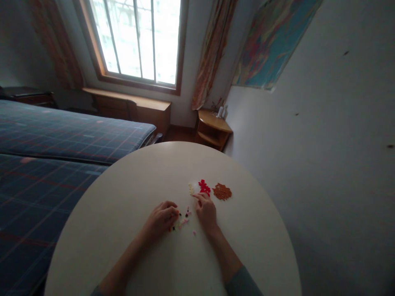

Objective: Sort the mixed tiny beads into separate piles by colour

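On a round white table, my left hand [163, 216] rests with its fingers curled together. A speck of orange-red shows at its fingertips, too small to name. Beside it lies a loose scatter of small mixed pieces [185, 221], pink, black, pale and red. My right hand [205, 209] reaches forward with the index finger stretched out, its tip at a small group of pale yellow pieces [191, 189]. Just beyond its knuckles is a cluster of red pieces [203, 186], partly covered by the hand. To the right sits a pile of brown-orange pieces [222, 192].
The round table [247, 242] stands close to the white wall [333, 172] on the right. A bed with a dark plaid cover [61, 135] is at the left. Behind are a wooden desk [148, 102], a corner shelf [212, 120] and a bright window [138, 37].
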`<action>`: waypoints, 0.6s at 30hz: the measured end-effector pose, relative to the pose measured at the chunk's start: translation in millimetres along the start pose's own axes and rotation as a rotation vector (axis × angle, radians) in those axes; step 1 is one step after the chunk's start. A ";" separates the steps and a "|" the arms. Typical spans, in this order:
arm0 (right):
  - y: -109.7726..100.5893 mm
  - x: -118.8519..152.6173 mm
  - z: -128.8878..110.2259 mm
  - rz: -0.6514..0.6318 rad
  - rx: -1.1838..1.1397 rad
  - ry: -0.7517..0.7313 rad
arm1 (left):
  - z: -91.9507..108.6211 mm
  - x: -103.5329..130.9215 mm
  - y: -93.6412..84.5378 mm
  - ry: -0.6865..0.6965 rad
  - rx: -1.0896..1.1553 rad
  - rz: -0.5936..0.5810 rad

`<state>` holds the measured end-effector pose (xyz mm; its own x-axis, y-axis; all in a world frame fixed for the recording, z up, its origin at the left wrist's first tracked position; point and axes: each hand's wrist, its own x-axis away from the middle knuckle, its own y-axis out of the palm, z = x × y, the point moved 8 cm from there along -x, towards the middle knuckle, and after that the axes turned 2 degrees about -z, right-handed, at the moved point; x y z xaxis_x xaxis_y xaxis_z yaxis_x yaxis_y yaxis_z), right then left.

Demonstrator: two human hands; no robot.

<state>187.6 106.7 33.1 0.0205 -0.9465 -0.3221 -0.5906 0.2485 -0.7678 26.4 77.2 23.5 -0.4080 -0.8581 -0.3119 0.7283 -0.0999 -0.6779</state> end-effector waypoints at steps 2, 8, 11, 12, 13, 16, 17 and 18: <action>-0.2 0.0 -1.0 -0.006 -0.052 -0.012 | -1.7 -0.2 -0.1 -0.004 0.036 0.002; 17.0 5.7 -18.7 -0.262 -0.274 -0.216 | -8.9 -0.1 -5.0 -0.051 0.115 0.044; 21.6 9.1 -26.1 -0.379 -0.335 -0.272 | -13.3 0.5 -7.1 -0.072 0.117 0.070; 22.0 9.2 -26.6 -0.401 -0.339 -0.267 | -14.8 0.6 -7.3 -0.079 0.120 0.076; 22.3 9.1 -26.6 -0.418 -0.338 -0.259 | -16.2 0.7 -7.4 -0.085 0.125 0.081; 24.2 8.6 -26.7 -0.463 -0.339 -0.252 | -19.0 0.5 -8.1 -0.107 0.141 0.095; 25.4 8.6 -26.7 -0.478 -0.341 -0.254 | -19.4 0.4 -8.9 -0.118 0.146 0.103; 26.8 8.6 -26.5 -0.491 -0.342 -0.257 | -19.3 0.1 -9.6 -0.127 0.151 0.107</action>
<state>150.6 99.8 24.5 0.5208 -0.8432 -0.1331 -0.6857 -0.3203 -0.6536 8.7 87.8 17.2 -0.2587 -0.9233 -0.2840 0.8416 -0.0711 -0.5354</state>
